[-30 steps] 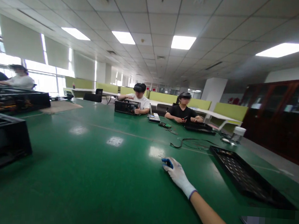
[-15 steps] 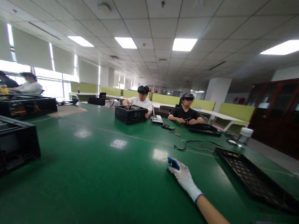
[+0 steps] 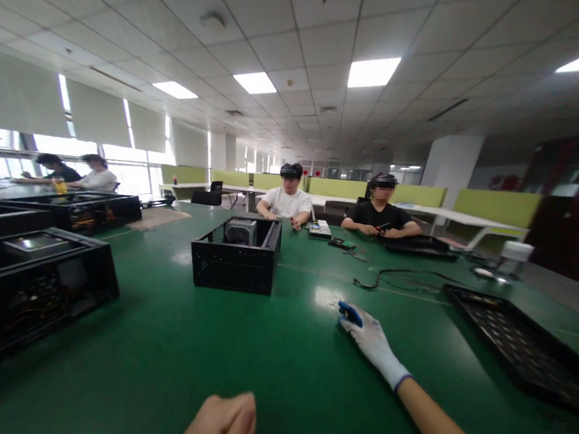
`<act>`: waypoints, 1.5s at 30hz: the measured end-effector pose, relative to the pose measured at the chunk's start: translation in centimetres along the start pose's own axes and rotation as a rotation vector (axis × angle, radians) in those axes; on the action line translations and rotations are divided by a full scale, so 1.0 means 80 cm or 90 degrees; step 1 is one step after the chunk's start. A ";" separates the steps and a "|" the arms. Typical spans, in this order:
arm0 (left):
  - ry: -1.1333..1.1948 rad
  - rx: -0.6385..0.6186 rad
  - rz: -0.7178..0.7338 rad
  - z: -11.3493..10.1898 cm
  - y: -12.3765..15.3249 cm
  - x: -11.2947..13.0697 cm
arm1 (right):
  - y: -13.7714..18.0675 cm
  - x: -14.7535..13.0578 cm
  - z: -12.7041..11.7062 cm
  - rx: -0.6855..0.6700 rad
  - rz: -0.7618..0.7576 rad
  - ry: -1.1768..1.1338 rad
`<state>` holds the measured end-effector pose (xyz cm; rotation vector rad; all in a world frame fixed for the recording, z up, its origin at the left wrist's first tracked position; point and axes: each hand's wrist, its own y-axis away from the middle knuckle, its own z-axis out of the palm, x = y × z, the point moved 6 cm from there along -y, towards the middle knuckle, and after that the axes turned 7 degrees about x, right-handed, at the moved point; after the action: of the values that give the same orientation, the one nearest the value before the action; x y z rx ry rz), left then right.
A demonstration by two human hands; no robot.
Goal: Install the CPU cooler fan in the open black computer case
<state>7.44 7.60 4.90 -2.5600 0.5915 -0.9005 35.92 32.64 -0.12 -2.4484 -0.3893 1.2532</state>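
Observation:
My left hand (image 3: 226, 421), bare and slightly blurred, is curled closed above the table at the bottom middle; its inner side is hidden. My right hand (image 3: 367, 337) wears a white glove with blue fingertips. It is low over the green table (image 3: 279, 350), fingers loosely bent with a gap between them, and I make out nothing held there. Ahead and to the left of it stands a black computer case (image 3: 232, 269), with its top side uncovered. A grey power supply (image 3: 241, 232) shows inside.
More black cases (image 3: 43, 291) stand at the left. A black side panel (image 3: 520, 342) lies at the right, near some cables (image 3: 395, 273). Across the table sit two co-workers (image 3: 287, 200), one beside a white box-shaped part (image 3: 320, 229) and a green circuit board (image 3: 341, 242).
The computer case has moved away from the co-worker in white, closer to me, and turned. My left hand has come into view. My right hand keeps its pose while the view swings left.

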 end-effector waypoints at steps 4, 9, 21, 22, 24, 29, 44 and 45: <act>-0.205 0.068 -0.020 -0.087 -0.130 -0.049 | 0.001 -0.002 -0.002 -0.009 0.005 -0.002; -0.397 0.072 -0.145 -0.166 -0.271 -0.116 | -0.002 0.008 -0.003 -0.005 0.014 0.001; -0.281 -0.113 -0.186 -0.135 -0.070 0.051 | 0.001 0.012 -0.010 0.003 0.036 -0.046; -0.214 -0.131 -0.193 -0.146 -0.049 0.070 | 0.002 0.008 -0.011 0.000 0.025 -0.055; -0.165 -0.142 -0.170 -0.168 -0.026 0.093 | 0.005 0.002 -0.012 -0.008 0.017 -0.058; -0.304 -0.297 -0.114 -0.149 0.003 0.081 | 0.030 -0.006 -0.017 -0.032 0.040 -0.061; -0.322 -0.421 0.049 -0.141 0.034 0.130 | 0.095 -0.088 -0.106 0.021 0.143 -0.175; -0.357 -0.447 0.059 -0.135 0.037 0.117 | 0.094 -0.118 -0.110 0.020 0.114 -0.178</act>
<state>6.26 -1.62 16.16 -3.1466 0.9498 0.1249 38.31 20.40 8.15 -2.3276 -0.2230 1.6712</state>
